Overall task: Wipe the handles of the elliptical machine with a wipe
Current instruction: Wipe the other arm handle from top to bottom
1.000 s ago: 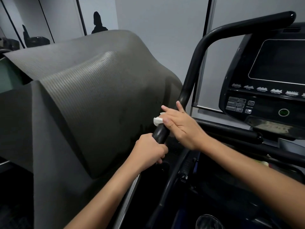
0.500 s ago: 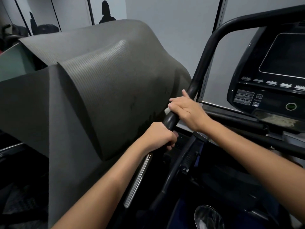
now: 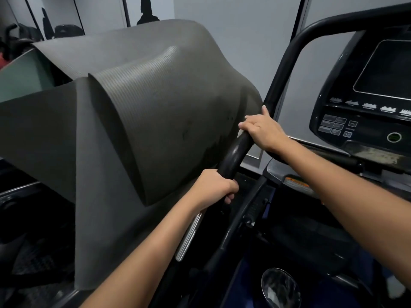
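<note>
The black left handle [image 3: 282, 70] of the elliptical rises from the lower middle and bends right at the top. My left hand [image 3: 214, 187] grips its lower part, just above a silver sensor strip [image 3: 189, 236]. Higher up, my right hand [image 3: 262, 130] wraps round the handle with a white wipe [image 3: 240, 132] under its fingers; only a small edge of the wipe shows. The thumb lies along the bar.
A large grey ribbed mat [image 3: 138, 121] is draped over something at the left, close to the handle. The black console [image 3: 364, 96] with a dark screen and buttons stands at the right. A cup holder [image 3: 280, 287] sits low in the frame.
My right hand has closed fully round the handle over the wipe, which is now almost hidden, and slid a little up away from the left hand. The left hand keeps its grip.
</note>
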`<action>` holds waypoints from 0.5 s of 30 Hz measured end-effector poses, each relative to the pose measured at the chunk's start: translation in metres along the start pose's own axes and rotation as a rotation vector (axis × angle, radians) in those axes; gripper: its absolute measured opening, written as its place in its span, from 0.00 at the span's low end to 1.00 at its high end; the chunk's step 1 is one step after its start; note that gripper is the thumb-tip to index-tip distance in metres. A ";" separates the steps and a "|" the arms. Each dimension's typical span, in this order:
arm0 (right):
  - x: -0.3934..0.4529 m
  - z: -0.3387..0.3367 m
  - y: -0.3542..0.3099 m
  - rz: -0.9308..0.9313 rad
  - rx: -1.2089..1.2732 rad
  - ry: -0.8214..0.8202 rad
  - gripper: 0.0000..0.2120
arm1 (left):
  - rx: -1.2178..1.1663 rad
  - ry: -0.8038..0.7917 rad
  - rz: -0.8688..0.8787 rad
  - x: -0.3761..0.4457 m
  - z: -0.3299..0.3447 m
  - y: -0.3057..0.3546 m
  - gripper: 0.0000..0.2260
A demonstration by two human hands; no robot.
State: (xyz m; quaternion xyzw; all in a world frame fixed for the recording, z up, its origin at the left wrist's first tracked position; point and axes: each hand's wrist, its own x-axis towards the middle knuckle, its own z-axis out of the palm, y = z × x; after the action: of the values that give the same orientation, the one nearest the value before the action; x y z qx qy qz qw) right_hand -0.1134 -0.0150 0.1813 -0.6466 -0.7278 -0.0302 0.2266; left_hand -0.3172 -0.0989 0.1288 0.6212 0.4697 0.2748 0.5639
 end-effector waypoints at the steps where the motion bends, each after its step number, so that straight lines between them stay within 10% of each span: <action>1: -0.008 0.002 -0.010 -0.026 0.055 0.017 0.19 | -0.011 -0.007 -0.001 0.000 0.000 -0.001 0.09; 9: -0.083 0.013 -0.057 -0.625 -0.145 0.021 0.22 | 0.052 0.067 0.111 -0.008 -0.004 -0.019 0.03; 15: -0.016 -0.014 -0.014 -0.116 -0.090 -0.059 0.23 | 0.102 0.078 0.008 -0.019 -0.007 -0.043 0.07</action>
State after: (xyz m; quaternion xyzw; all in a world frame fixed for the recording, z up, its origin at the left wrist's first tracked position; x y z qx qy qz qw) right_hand -0.1218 -0.0368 0.1912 -0.6136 -0.7682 -0.0567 0.1736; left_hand -0.3430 -0.1158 0.0929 0.6398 0.5023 0.2768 0.5116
